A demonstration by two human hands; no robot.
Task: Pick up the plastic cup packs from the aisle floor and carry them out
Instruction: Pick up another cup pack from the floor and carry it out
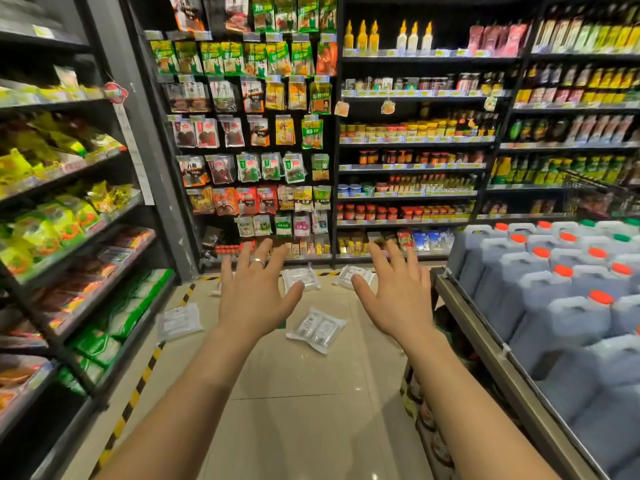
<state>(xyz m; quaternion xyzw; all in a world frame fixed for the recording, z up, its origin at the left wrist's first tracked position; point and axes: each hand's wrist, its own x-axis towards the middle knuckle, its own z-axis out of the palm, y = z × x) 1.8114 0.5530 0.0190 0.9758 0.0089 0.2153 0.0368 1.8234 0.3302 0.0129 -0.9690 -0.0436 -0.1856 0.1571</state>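
Several clear plastic cup packs lie scattered on the beige aisle floor [298, 393]. One pack [317, 329] lies between my two hands, nearest to me. Another pack [179, 321] lies by the left shelf base. Two more packs [300, 278] [354, 274] lie farther off, near the back shelf. My left hand [254, 292], with a ring on it, and my right hand [396, 289] are both stretched forward above the floor, fingers spread and straight, holding nothing.
Snack shelves [69, 216] line the left, edged by yellow-black floor tape [138, 386]. A back shelf [408, 168] of sauces and hanging packets closes the aisle ahead. On the right a metal-framed rack [485, 344] holds large jugs with red caps [568, 306].
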